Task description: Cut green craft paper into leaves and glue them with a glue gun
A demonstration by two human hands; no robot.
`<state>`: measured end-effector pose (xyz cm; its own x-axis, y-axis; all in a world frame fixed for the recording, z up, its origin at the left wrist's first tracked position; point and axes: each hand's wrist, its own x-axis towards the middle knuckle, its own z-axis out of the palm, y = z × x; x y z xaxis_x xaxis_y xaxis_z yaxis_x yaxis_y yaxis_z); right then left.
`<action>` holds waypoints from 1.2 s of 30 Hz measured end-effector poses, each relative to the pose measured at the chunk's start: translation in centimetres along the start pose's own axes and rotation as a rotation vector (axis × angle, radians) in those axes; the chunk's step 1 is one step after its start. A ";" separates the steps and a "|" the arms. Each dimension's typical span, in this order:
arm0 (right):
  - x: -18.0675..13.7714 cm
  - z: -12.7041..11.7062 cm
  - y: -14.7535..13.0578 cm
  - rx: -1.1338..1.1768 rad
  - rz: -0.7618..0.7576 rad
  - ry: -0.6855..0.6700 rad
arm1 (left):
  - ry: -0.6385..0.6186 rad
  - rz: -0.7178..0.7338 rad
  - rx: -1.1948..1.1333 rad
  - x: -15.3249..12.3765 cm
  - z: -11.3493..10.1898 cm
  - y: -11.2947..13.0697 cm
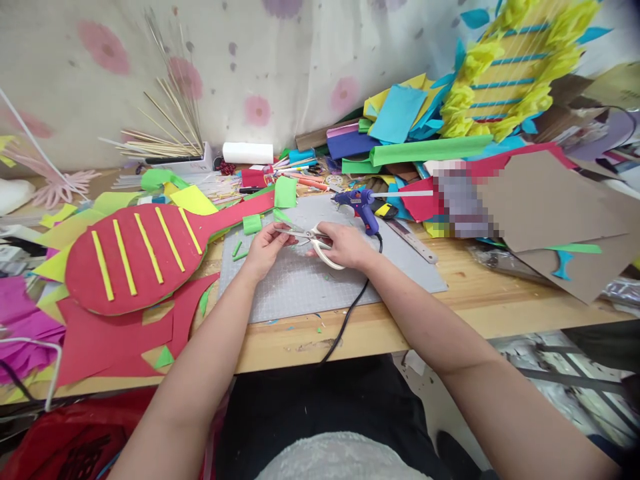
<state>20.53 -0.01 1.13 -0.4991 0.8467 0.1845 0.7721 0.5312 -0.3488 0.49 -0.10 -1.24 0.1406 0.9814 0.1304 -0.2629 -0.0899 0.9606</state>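
My right hand (350, 245) is closed around the white handles of a pair of scissors (334, 259), whose blades point left, low over the grey cutting mat (295, 300). At the blade tips, my left hand (267, 252) is pinched; what lies between its fingers is too small to make out. Small green scraps (240, 255) rest on the mat beside my left hand. Just beyond both hands, a purple glue gun (361, 203) with a white glue stick lies on its side. To the left is a red guitar-shaped cutout (135, 257) with several yellow strips across it.
Red sheet offcuts (115, 340) lie at the table's left front. A metal ruler (413, 241) rests on the mat's right side, with brown cardboard (555, 200) farther right. Behind are a white roll (247, 153), thin sticks (165, 143) and a yellow flowered stringed piece (515, 73).
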 end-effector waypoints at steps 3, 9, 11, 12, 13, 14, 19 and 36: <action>0.0 0.0 0.0 0.008 -0.010 -0.013 | 0.001 -0.013 -0.009 0.0 0.0 0.0; 0.0 0.2 0.0 0.021 0.037 -0.011 | -0.008 -0.024 -0.017 0.0 0.0 0.1; 0.1 0.2 0.0 0.012 0.058 -0.005 | -0.014 -0.019 -0.002 -0.1 0.0 0.2; 0.1 0.2 0.1 0.014 0.067 -0.006 | -0.018 -0.021 0.002 -0.1 0.1 0.3; 0.1 0.1 0.1 0.020 0.078 -0.006 | -0.021 -0.027 0.004 -0.2 0.1 0.4; 0.1 0.0 0.1 0.032 0.093 -0.003 | -0.024 -0.034 0.004 -0.3 0.2 0.5; -0.1 -0.3 0.3 0.094 0.097 0.019 | -0.051 -0.049 -0.026 -0.4 0.4 0.8; -0.2 0.2 -0.3 -0.002 0.029 0.027 | -0.066 -0.055 -0.092 -0.7 0.6 1.1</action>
<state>20.29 -0.37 1.06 -0.4656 0.8622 0.1994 0.7870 0.5065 -0.3524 0.69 -1.03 -0.11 0.2189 0.9709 0.0971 -0.3391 -0.0176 0.9406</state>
